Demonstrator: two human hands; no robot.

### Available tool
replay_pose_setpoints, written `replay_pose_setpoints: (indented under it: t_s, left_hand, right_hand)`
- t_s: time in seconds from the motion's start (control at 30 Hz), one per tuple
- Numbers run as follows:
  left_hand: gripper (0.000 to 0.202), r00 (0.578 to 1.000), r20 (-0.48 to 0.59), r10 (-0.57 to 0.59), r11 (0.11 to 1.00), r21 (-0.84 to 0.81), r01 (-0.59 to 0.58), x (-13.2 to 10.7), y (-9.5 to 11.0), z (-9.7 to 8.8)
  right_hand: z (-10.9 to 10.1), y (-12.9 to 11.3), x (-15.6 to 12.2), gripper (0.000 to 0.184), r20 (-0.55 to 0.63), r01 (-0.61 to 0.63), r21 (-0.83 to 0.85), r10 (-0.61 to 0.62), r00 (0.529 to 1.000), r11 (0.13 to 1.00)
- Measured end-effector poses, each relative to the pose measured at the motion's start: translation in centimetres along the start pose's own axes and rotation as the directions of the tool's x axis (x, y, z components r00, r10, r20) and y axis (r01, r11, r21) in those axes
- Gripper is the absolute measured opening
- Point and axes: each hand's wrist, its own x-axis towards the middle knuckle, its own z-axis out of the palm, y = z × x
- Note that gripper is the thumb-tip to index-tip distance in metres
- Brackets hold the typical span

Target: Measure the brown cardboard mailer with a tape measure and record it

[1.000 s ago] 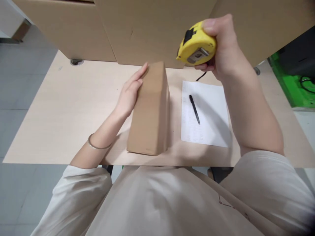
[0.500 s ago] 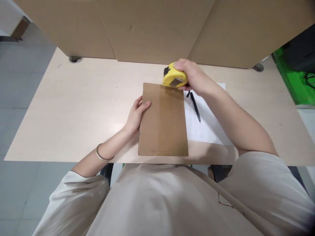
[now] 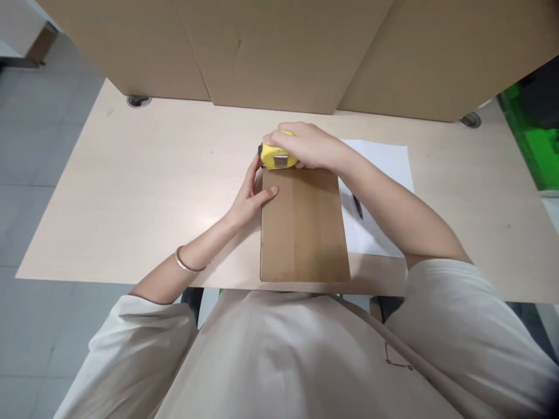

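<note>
A brown cardboard box (image 3: 304, 227) lies flat on the light wooden desk (image 3: 144, 186) in front of me. My right hand (image 3: 305, 145) is closed around a yellow tape measure (image 3: 275, 157), held at the box's far left corner. My left hand (image 3: 251, 198) rests against the box's left edge with the thumb on its top face; its fingertips reach up to the tape measure's case.
A white sheet of paper (image 3: 384, 169) lies right of the box, with a black pen (image 3: 357, 206) on it, partly hidden by my right forearm. Tall cardboard panels (image 3: 271, 52) stand along the desk's far edge. A green object (image 3: 530, 139) sits at the right.
The box went from standing on its edge to lying flat. My right hand came down with the tape measure from up high to the box's far left corner. My left hand moved toward it.
</note>
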Motion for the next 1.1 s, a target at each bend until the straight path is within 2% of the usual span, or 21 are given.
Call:
replay_pose_setpoints:
  t_s: [0.1,0.13,0.3,0.4,0.47,0.57,0.67,0.77,0.87,0.93,1.03,1.1]
  left_hand:
    - [0.108,1.0,-0.01,-0.02,0.996,0.083,0.021,0.7,-0.4,-1.0]
    - [0.105,0.999,-0.018,-0.03,0.996,0.087,0.032,1.1,-0.2,-1.1]
    - [0.061,0.997,-0.072,-0.015,0.999,-0.047,0.011,4.0,2.1,-0.3]
    - [0.048,0.997,-0.044,-0.061,0.992,-0.115,0.055,4.9,2.2,0.2]
    - [0.05,0.997,-0.041,-0.059,0.993,-0.108,0.055,5.0,1.7,-0.2]
    - [0.056,1.0,-0.017,0.005,1.0,0.005,-0.005,5.1,1.1,-1.3]
    - [0.056,1.0,0.015,0.027,0.996,0.084,-0.028,5.2,1.3,-2.2]
    - [0.05,1.0,0.017,0.016,0.997,0.072,-0.017,5.2,1.8,-2.2]
    - [0.047,1.0,0.023,0.0,0.999,0.035,-0.001,5.1,2.2,-1.9]
    - [0.046,1.0,0.021,-0.006,1.0,0.029,0.005,5.1,2.2,-1.8]
    - [0.044,1.0,0.018,0.006,0.999,0.043,-0.007,5.1,2.2,-1.8]
    - [0.043,1.0,0.018,0.01,0.999,0.045,-0.011,5.1,2.2,-1.8]
  right_hand:
    - [-1.0,0.2,-0.5,0.041,-0.007,-0.086,-0.037,0.086,0.996,0.996]
    - [-1.2,0.2,-0.6,0.04,-0.004,-0.094,-0.041,0.094,0.996,0.995]
    - [-1.0,0.4,-0.3,0.039,0.017,-0.07,-0.032,0.071,0.997,0.997]
    - [-0.8,0.4,-0.4,0.039,0.002,-0.084,-0.027,0.084,0.996,0.996]
    - [-0.6,0.3,-0.7,0.039,-0.018,-0.078,-0.027,0.077,0.997,0.997]
    - [-0.6,0.3,-1.3,0.038,-0.041,-0.064,-0.025,0.063,0.997,0.998]
    - [-1.8,0.7,-2.4,0.036,-0.049,-0.067,0.014,0.068,0.996,0.998]
    - [-4.5,2.5,-4.2,0.032,-0.073,-0.085,0.044,0.088,0.993,0.995]
    - [-7.6,5.7,-6.3,0.032,-0.086,-0.083,0.087,0.09,0.992,0.993]
    - [-9.0,7.9,-7.4,0.036,-0.09,-0.095,0.11,0.105,0.99,0.989]
    - [-9.4,10.3,-7.9,0.043,-0.078,-0.135,0.121,0.145,0.986,0.983]
    - [-8.9,10.9,-7.7,0.042,-0.068,-0.131,0.148,0.142,0.988,0.98]
